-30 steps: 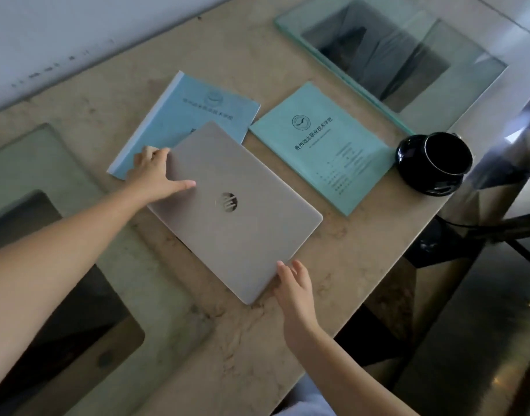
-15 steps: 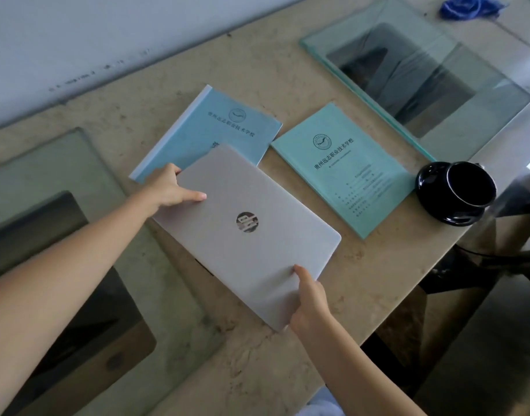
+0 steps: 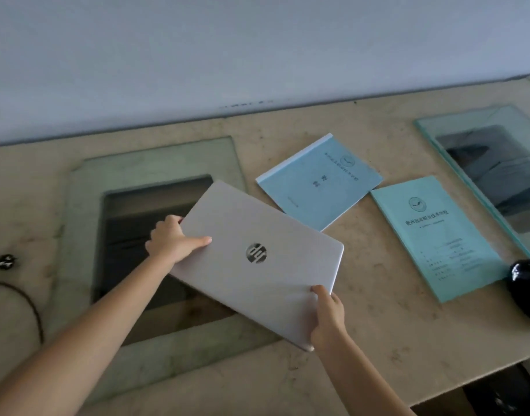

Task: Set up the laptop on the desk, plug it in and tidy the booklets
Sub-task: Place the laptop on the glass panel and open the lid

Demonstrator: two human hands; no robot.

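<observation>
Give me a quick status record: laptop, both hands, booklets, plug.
laptop: closed, logo up, partly over the left glass pane
left hand: grips the laptop's left edge, thumb on the lid
right hand: grips its near edge
blue booklet: flat on the desk, by the laptop's far corner
green booklet: flat, right of the blue one
plug: loose at the desk's left edge, not in the laptop
cup: black, beside the green booklet

One head-worn view looks steeply down, close over the desk [image 3: 377,340].
</observation>
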